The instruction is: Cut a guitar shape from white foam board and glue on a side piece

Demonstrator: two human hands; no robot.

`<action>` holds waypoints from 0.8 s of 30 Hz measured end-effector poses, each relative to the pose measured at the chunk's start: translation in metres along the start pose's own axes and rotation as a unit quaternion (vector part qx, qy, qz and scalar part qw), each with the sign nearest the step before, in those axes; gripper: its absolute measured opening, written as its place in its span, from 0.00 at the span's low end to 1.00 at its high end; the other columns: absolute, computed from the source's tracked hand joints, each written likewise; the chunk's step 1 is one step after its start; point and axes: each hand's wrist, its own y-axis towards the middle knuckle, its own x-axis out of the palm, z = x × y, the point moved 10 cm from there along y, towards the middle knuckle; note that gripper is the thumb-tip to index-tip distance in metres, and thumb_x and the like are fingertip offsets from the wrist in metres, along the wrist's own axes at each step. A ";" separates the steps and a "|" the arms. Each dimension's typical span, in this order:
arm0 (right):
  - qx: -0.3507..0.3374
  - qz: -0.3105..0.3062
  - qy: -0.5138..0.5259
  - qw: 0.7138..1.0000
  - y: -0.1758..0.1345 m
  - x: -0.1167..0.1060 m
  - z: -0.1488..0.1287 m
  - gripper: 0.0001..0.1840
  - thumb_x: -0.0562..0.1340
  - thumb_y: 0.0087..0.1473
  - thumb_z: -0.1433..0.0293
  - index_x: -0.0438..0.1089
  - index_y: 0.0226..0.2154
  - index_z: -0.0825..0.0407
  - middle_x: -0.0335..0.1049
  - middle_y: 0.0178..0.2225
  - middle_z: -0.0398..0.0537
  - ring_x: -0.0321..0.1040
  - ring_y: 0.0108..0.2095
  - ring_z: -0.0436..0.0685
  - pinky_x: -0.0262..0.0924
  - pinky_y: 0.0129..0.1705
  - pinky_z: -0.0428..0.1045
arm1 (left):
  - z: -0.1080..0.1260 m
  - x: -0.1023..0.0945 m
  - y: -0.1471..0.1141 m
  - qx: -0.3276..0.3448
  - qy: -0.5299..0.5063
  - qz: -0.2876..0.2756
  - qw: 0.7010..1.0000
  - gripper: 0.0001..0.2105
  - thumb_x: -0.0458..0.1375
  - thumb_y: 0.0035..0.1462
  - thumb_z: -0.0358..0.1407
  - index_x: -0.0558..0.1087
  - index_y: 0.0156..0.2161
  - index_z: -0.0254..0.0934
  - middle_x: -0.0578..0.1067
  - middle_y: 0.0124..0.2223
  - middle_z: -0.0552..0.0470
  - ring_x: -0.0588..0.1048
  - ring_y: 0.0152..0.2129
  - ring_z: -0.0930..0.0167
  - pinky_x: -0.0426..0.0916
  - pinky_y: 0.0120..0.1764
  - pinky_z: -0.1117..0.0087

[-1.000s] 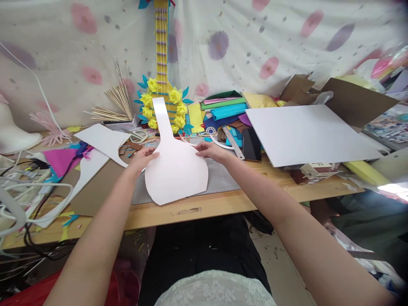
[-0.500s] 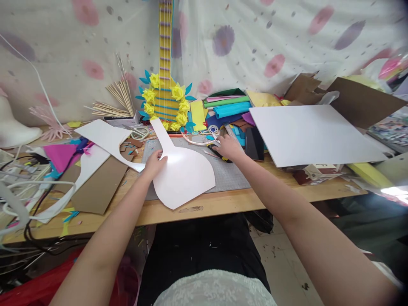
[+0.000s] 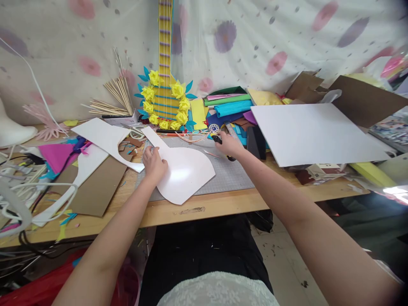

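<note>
On the grey cutting mat (image 3: 237,176) lies a white guitar-shaped board cutout (image 3: 188,174), its narrow neck pointing up and left. My left hand (image 3: 155,165) holds it where the neck meets the round body, fingers curled over the neck's left side and thumb on the surface. To the right, above the mat, my right hand (image 3: 231,144) is closed around a black and yellow utility knife (image 3: 217,139), mostly covered by the palm. A metal ruler (image 3: 233,131) lies just behind that hand, with a dark phone (image 3: 256,142) to its right.
A yellow guitar model with paper roses (image 3: 165,102) stands against the curtain. White offcuts (image 3: 100,134) and brown cardboard (image 3: 98,187) lie at left, near cables. Bamboo sticks (image 3: 119,95) are behind them. A large white board (image 3: 318,134) rests over boxes at right.
The cutout has turned slightly, its neck swinging left. My left hand has shifted further onto it. My right hand has picked up the utility knife from the mat.
</note>
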 end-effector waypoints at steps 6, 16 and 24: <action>0.037 0.082 0.048 0.995 0.011 -0.044 -0.004 0.24 0.46 0.59 0.68 0.52 0.56 0.61 0.68 0.45 0.68 0.66 0.45 0.68 0.58 0.44 0.57 | 0.036 0.040 -0.008 0.121 0.037 -0.112 0.986 0.24 0.50 0.57 0.39 0.63 0.56 0.27 0.60 0.62 0.35 0.53 0.62 0.59 0.48 0.63 0.59; -0.132 -0.168 0.087 0.973 0.029 0.037 -0.139 0.20 0.52 0.58 0.65 0.62 0.53 0.50 0.71 0.28 0.51 0.66 0.23 0.55 0.60 0.31 0.50 | 0.028 0.062 -0.015 0.095 0.107 -0.145 0.979 0.35 0.44 0.59 0.48 0.55 0.61 0.18 0.53 0.65 0.30 0.49 0.64 0.57 0.40 0.63 0.57; -0.202 -0.192 0.008 0.960 0.030 0.063 -0.183 0.13 0.60 0.53 0.61 0.71 0.35 0.53 0.70 0.21 0.51 0.69 0.28 0.58 0.56 0.36 0.50 | 0.026 0.063 -0.013 0.085 0.080 -0.146 0.982 0.34 0.46 0.58 0.48 0.56 0.61 0.21 0.53 0.65 0.32 0.49 0.64 0.57 0.42 0.63 0.56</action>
